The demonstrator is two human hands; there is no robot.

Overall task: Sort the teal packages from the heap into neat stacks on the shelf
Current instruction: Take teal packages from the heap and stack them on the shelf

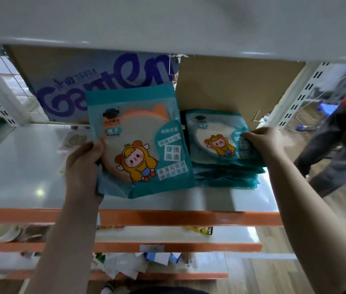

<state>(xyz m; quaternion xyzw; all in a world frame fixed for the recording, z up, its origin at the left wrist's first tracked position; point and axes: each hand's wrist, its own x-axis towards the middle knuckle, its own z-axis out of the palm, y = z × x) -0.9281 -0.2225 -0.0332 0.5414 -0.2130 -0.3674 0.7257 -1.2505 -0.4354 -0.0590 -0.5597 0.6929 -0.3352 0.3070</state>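
Gripping a flat teal plastic package [140,145] by its left edge, the left hand [83,166] has fingers [96,148] clamped round it, long axis pointing away. The stack of teal packages [220,153] lies just right of it on the pale glossy shelf [19,166], nearer the right hand [262,143], whose fingers [248,136] curl onto its right edge.

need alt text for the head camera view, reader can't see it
A person's left hand holds a teal mirror package above a pale shelf, while the right hand grips the edge of a stack of matching packages beside it. Cardboard boxes stand behind.
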